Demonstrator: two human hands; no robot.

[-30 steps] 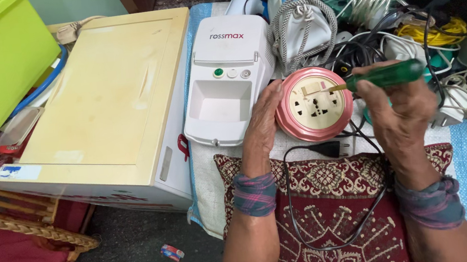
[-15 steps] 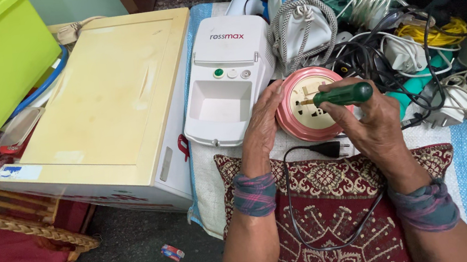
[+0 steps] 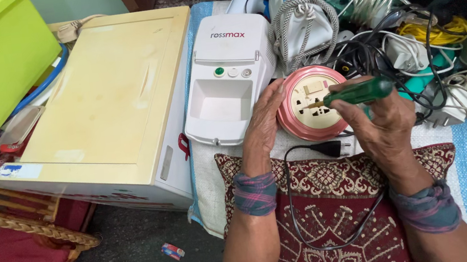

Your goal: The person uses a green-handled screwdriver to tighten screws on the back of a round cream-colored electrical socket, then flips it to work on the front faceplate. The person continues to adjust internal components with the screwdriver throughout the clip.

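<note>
Screwdriver (image 3: 359, 92) gripped in right hand (image 3: 380, 124), tip on round pink socket box (image 3: 311, 104) cupped at its rim by left hand (image 3: 263, 125)

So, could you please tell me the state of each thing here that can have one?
Round pink socket reel: tilted up, steadied at its rim by the left hand.
Green-handled screwdriver: gripped in the right hand, tip on the reel's cream face.
Black plug: unplugged, lying on the red patterned cushion.
White medical device: front tray empty.
</note>
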